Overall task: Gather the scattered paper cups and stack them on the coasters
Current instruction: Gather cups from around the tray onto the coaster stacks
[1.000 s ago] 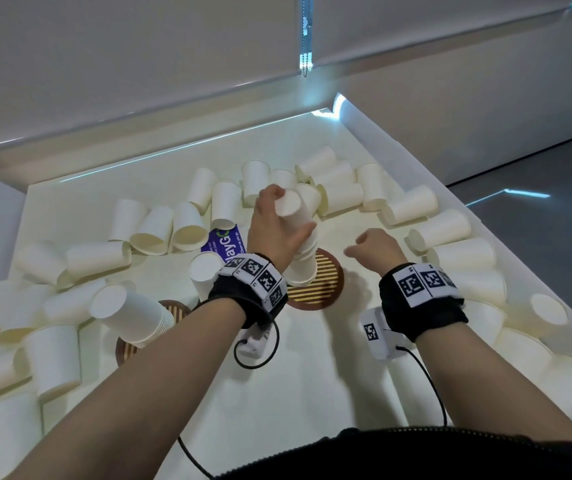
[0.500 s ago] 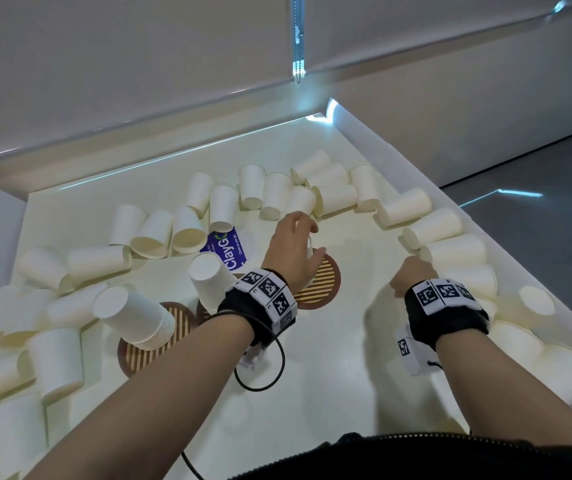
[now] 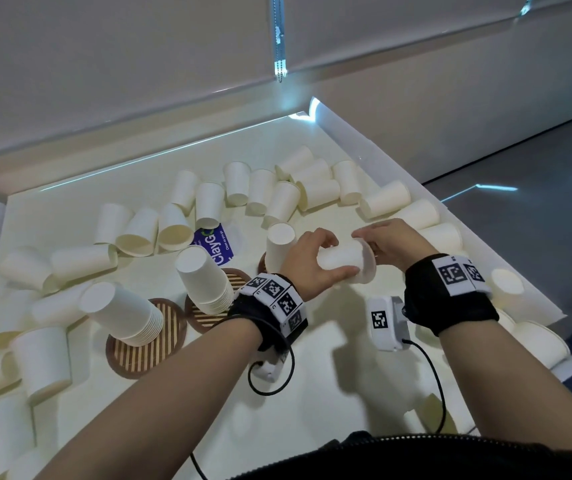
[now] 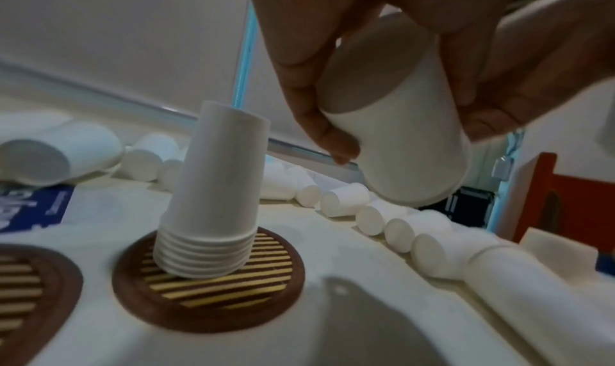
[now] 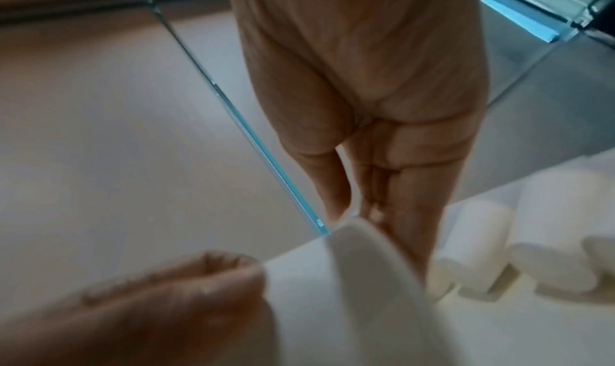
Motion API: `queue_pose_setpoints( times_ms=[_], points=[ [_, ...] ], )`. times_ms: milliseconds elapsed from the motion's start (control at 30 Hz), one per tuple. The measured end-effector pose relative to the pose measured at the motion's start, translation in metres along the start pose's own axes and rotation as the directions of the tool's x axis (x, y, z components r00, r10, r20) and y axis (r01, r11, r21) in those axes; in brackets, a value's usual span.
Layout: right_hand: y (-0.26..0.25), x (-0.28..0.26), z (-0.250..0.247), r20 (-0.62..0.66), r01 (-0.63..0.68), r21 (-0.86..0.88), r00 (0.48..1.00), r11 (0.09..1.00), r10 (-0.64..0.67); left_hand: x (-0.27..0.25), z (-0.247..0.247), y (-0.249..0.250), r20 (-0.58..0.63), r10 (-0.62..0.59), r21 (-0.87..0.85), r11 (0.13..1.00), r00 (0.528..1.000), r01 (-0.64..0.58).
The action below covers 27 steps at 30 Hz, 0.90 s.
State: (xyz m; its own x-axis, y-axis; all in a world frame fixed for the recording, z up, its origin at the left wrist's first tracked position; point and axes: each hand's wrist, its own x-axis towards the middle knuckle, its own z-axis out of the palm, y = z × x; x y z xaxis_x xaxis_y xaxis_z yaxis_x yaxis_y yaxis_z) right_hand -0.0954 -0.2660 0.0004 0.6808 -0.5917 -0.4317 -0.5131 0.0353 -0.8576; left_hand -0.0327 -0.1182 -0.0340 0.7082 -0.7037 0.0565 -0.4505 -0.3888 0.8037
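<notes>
My left hand [image 3: 307,263], off the stack [image 3: 277,249] at frame centre since a second ago, now grips a paper cup [image 3: 345,263] sideways. My right hand [image 3: 386,242] pinches its rim. Handover under way; next, invert it onto that stack's coaster [image 4: 208,279].

So the open lane we've got is the bare bench [image 3: 208,393] at 6 o'clock, between our forearms. Ahead, three coasters with cup stacks block the middle: one stack [image 3: 121,317] at 9, a second stack [image 3: 204,278] just beside it, a third stack [image 3: 277,247] right by our left hand [image 3: 307,268]. Loose cups [image 3: 260,188] ring the bench from 9 round through 12 to 3, nearly touching each other. A blue card [image 3: 217,245] lies flat at 11.
</notes>
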Motion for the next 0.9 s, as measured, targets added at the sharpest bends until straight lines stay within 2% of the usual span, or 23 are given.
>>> queue_pose_setpoints(
  times_ms=[33, 67, 133, 167, 267, 333, 367, 433, 567, 633, 700, 767, 833, 900],
  points=[
    [0.004, 0.0, -0.004, -0.048, -0.006, -0.05, 0.999, 0.999, 0.003, -0.001, -0.001, 0.002, -0.021, -0.047, -0.064, 0.997, 0.999, 0.046],
    [0.01, 0.001, -0.01, -0.119, -0.017, -0.19, 0.993, 0.982, -0.006, -0.002, -0.003, 0.003, -0.036, -0.11, -0.143, 0.984, 0.993, 0.103],
    [0.024, 0.002, -0.023, -0.262, -0.109, -0.514, 0.964, 0.851, -0.035, -0.002, -0.007, 0.004, -0.042, -0.236, -0.312, 0.926, 0.971, 0.211],
    [0.031, 0.001, -0.03, -0.314, -0.181, -0.616, 0.949, 0.767, -0.029, -0.002, -0.009, 0.003, -0.049, -0.28, -0.363, 0.899, 0.959, 0.245],
    [0.053, -0.003, -0.044, -0.338, -0.332, -0.752, 0.936, 0.57, 0.098, -0.001, -0.015, -0.003, -0.039, -0.379, -0.416, 0.847, 0.925, 0.33],
    [0.067, -0.005, -0.048, -0.328, -0.357, -0.78, 0.933, 0.514, 0.15, -0.003, -0.017, -0.005, -0.015, -0.413, -0.416, 0.831, 0.911, 0.37],
    [0.072, -0.004, -0.048, -0.334, -0.353, -0.787, 0.933, 0.506, 0.132, -0.003, -0.017, -0.007, -0.009, -0.427, -0.415, 0.825, 0.904, 0.385],
    [0.076, -0.005, -0.048, -0.349, -0.341, -0.775, 0.933, 0.532, 0.088, -0.006, -0.018, -0.007, -0.006, -0.456, -0.414, 0.811, 0.89, 0.413],
    [0.075, -0.011, -0.047, -0.323, -0.28, -0.704, 0.945, 0.652, 0.057, -0.013, -0.019, -0.003, 0.004, -0.481, -0.422, 0.794, 0.877, 0.437],
    [0.071, -0.011, -0.047, -0.333, -0.257, -0.615, 0.942, 0.745, 0.05, -0.016, -0.02, -0.003, 0.006, -0.472, -0.473, 0.775, 0.881, 0.419],
    [0.063, -0.012, -0.045, -0.367, -0.227, -0.473, 0.929, 0.851, 0.044, -0.017, -0.02, -0.005, -0.001, -0.473, -0.497, 0.765, 0.881, 0.41],
    [0.051, -0.015, -0.041, -0.353, -0.175, -0.275, 0.933, 0.946, 0.07, -0.016, -0.02, -0.006, -0.031, -0.461, -0.47, 0.79, 0.887, 0.394],
    [0.037, -0.023, -0.033, -0.237, -0.102, 0.017, 0.966, 0.995, 0.103, -0.017, -0.022, -0.001, -0.052, -0.455, -0.453, 0.804, 0.889, 0.385],
    [0.025, -0.031, -0.02, -0.09, -0.082, 0.209, 0.991, 0.974, 0.103, -0.016, -0.019, 0.003, -0.04, -0.456, -0.47, 0.793, 0.889, 0.386]
  ],
)
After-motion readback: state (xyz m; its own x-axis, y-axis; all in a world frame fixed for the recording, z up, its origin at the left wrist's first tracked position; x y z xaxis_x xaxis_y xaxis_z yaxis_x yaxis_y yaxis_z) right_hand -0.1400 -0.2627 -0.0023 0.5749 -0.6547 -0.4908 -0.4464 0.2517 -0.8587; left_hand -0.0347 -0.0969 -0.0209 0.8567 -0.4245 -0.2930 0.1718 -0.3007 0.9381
